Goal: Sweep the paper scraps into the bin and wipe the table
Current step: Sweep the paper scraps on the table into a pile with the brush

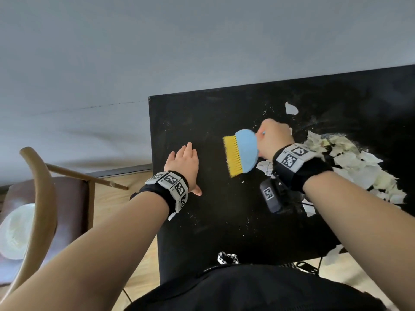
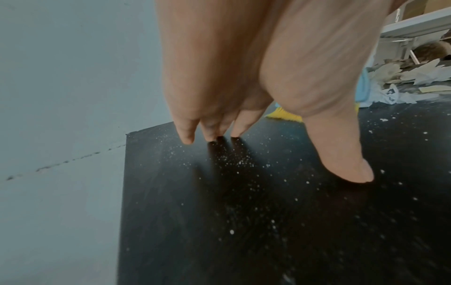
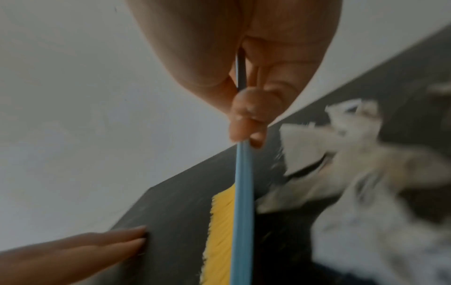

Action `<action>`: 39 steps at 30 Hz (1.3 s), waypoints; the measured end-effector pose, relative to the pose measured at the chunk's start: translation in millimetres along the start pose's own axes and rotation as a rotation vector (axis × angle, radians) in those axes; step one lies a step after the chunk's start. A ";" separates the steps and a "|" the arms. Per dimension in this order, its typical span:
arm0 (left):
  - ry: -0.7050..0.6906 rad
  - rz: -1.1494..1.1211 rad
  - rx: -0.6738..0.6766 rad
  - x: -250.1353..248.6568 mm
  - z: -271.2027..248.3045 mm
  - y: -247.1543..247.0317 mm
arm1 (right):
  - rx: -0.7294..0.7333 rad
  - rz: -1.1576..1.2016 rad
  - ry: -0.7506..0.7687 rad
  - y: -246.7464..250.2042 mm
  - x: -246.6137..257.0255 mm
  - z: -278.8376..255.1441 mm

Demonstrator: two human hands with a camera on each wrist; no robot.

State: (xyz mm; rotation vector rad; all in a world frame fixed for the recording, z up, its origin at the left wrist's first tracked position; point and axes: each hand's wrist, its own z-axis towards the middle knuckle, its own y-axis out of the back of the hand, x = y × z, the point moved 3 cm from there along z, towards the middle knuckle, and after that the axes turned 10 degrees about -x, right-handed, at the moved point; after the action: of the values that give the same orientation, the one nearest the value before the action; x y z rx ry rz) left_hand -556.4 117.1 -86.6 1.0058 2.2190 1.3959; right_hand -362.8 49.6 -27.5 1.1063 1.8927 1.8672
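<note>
My right hand (image 1: 275,136) grips the handle of a blue brush (image 1: 246,151) with yellow bristles (image 1: 233,156), held over the middle of the black table (image 1: 202,113), bristles pointing left. In the right wrist view my fingers (image 3: 246,119) curl round the blue handle (image 3: 242,212). A heap of white paper scraps (image 1: 359,164) lies right of the brush; one scrap (image 1: 291,108) lies apart behind it. My left hand (image 1: 184,162) rests flat on the table left of the brush, with straight fingers (image 2: 187,135) touching the dusty surface. A white-lined bin (image 1: 15,230) stands on the floor at the far left.
A wooden chair (image 1: 42,198) with a brown seat stands left of the table, its curved back over the bin. The table's left edge (image 1: 152,153) runs close to my left hand. White crumbs speckle the table top (image 2: 244,164). A grey wall (image 1: 157,41) lies behind.
</note>
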 end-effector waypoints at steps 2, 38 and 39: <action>-0.006 0.005 0.000 -0.8 -2.3 -2.3 | -0.084 -0.028 0.002 17.9 -4.6 2.5; 0.019 0.068 0.057 30.5 -83.9 -48.2 | 0.217 0.210 0.218 -34.5 58.9 -97.3; 0.037 0.062 0.058 29.0 -87.4 -50.6 | 0.165 0.162 0.193 -33.0 49.4 -90.0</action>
State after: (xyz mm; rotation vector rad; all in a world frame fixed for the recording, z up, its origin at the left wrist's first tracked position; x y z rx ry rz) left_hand -649.1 67.6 -88.1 1.0856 2.2852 1.3938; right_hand -466.4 19.8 -30.1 1.2011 2.1554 1.9984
